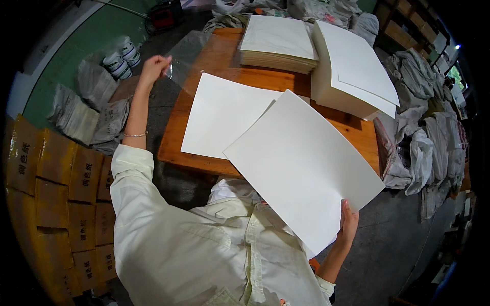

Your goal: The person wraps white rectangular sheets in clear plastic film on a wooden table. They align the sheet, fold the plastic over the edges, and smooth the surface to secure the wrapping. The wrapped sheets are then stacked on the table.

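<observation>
Right now the right hand (349, 224) pinches the near corner of a large white sheet (301, 163) running diagonally away over the surface (214, 56), while the left hand (153, 69), far out leftward, grips a clear plastic film (186, 56).

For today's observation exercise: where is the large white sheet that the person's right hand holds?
In the head view, the large white sheet hangs centre-right, gripped at its lower corner by the right hand, overlapping another white sheet on the wooden table.
</observation>
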`<state>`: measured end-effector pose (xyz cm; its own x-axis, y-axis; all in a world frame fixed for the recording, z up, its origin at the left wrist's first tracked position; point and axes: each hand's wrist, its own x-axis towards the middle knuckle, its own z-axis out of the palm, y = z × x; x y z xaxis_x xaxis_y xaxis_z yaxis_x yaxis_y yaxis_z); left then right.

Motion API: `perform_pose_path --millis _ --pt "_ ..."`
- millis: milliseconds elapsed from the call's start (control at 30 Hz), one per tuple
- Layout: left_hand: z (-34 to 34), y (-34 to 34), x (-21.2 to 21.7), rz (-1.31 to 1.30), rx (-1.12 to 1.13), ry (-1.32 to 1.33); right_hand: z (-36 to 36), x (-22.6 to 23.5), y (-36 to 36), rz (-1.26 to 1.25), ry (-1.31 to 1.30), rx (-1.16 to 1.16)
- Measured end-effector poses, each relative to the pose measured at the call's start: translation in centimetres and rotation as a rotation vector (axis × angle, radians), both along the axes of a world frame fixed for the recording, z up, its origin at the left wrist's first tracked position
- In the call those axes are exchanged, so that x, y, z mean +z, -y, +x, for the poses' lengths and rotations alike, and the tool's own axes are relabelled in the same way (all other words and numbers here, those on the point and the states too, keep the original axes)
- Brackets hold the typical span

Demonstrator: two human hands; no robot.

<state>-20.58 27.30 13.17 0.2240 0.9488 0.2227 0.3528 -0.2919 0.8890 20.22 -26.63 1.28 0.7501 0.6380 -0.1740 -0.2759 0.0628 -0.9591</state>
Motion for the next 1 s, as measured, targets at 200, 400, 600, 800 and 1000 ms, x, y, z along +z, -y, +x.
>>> perform_pose_path --millis 200,400,600,800,1000 --pt "2.5 2.7 10.2 0.24 -0.315 0.268 -1.0 1.0 0.5 -0.065 0.036 -0.057" --pt "6.6 11.0 13.8 0.456 -0.97 -0.019 -1.0 1.8 2.1 0.025 -0.002 -0.098" --pt "13.6 21.8 2.8 0.625 -1.375 -0.681 0.0 0.4 5.4 0.013 0.012 -0.207" --pt "13.5 24.5 -4.4 0.363 -1.595 -0.711 -1.3 3.8 8.0 -0.09 0.07 -0.355" --pt "13.1 22.6 -4.8 -0.043 -1.19 -0.512 -0.9 2.5 10.9 -0.059 0.068 -0.416"
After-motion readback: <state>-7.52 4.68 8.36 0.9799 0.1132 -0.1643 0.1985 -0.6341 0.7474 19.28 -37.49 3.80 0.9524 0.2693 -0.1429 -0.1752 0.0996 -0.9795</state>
